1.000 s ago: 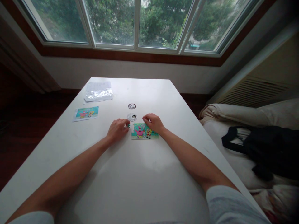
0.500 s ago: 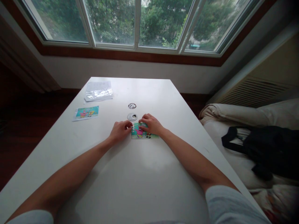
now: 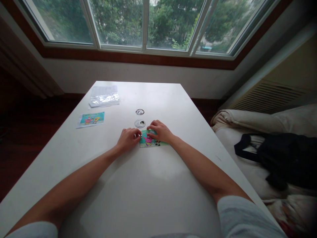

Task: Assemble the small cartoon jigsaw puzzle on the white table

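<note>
A small, colourful cartoon picture [image 3: 148, 141] lies flat on the white table, with pink and yellow figures on a teal ground. At its upper left edge, my left hand [image 3: 129, 138] has thumb and fingertips pinched together; whatever is between them is too small to make out. My right hand [image 3: 160, 131] rests over the picture's upper right part, thumb and fingers apart, and hides that part. Just beyond the hands lie two round items with grey and white prints, a nearer disc [image 3: 140, 123] and a farther disc [image 3: 140, 112].
A second cartoon picture [image 3: 92, 119] on a white sheet lies to the left on the table [image 3: 138, 188]. Behind it sits a clear plastic wrapper [image 3: 104, 96] over papers. A dark bag or garment [image 3: 284, 158] lies on the pale sofa at right. Windows stand beyond the table.
My left fingertips have shifted slightly right, over the picture's left edge. My right hand stays in place on the picture. The view has tilted very slightly.
</note>
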The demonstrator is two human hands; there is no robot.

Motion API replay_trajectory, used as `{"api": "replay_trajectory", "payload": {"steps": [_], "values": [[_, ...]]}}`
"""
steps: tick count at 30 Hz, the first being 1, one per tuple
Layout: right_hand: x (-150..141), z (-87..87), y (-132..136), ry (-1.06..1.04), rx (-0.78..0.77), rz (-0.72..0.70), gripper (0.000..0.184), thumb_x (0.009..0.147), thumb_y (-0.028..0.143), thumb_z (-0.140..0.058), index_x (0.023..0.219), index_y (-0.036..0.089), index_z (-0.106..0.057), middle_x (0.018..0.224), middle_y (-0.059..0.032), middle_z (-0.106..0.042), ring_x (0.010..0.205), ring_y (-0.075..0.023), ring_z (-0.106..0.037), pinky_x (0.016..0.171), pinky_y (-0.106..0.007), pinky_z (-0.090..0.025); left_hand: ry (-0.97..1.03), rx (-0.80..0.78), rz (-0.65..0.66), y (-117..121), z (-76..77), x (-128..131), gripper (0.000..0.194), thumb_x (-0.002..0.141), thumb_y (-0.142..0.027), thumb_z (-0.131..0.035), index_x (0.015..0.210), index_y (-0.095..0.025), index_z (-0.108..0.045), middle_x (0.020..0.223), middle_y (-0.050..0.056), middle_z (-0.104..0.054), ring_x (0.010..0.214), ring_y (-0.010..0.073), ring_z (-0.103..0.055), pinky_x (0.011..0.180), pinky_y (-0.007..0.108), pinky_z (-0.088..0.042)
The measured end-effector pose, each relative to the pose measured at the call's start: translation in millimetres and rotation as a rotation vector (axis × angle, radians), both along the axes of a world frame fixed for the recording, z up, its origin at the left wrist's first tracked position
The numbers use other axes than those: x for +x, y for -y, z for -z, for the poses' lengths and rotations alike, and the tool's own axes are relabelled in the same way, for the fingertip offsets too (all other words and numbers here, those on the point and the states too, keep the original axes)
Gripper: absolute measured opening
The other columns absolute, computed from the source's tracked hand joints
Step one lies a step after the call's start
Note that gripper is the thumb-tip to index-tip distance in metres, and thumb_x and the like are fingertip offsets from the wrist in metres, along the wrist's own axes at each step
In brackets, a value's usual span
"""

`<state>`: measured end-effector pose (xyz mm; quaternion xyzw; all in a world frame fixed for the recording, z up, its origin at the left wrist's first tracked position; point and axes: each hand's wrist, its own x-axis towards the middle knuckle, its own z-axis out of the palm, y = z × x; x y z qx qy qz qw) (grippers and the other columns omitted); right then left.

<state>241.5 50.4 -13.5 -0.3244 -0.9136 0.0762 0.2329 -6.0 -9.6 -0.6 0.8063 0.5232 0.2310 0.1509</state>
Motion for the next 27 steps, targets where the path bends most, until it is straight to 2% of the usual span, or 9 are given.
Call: {"api": "replay_trajectory", "payload": {"steps": [10,23,27], "values": [[0.6,-0.1,0.5,0.013,0.001,0.004,0.028,0.092,0.043,-0.070,0.113,0.024,-0.072,0.108,-0.0095,-0.062,0.102,-0.0254,-0.053,0.093,-0.040,-0.047,-0.068,0.062,0.008,1.6,2.3,2.0,0.011,0.088,-0.028,-0.064,0.094,-0.025,-0.072,0.091,0.003,-0.071,0.089,0.0218,-0.062,0.085,0.039,-0.038],[0.0,2.4,-0.4,-0.012,0.013,-0.012,0.028,0.091,0.042,-0.071,0.112,0.024,-0.072,0.107,-0.0093,-0.063,0.100,-0.0250,-0.054,0.091,-0.040,-0.047,-0.129,0.058,0.033,2.3,-1.4,2.4,0.013,0.088,-0.035,-0.069,0.094,-0.024,-0.071,0.094,0.003,-0.070,0.092,0.0229,-0.060,0.084,0.037,-0.037],[0.6,4.2,-2.8,-0.033,0.013,-0.021,0.024,0.092,0.041,-0.070,0.108,0.024,-0.073,0.106,-0.0088,-0.065,0.099,-0.0248,-0.055,0.091,-0.040,-0.047,-0.144,0.049,0.034,2.1,-2.6,4.0,0.008,0.090,-0.029,-0.065,0.091,-0.024,-0.072,0.092,0.003,-0.069,0.090,0.0217,-0.059,0.081,0.036,-0.036]]}}
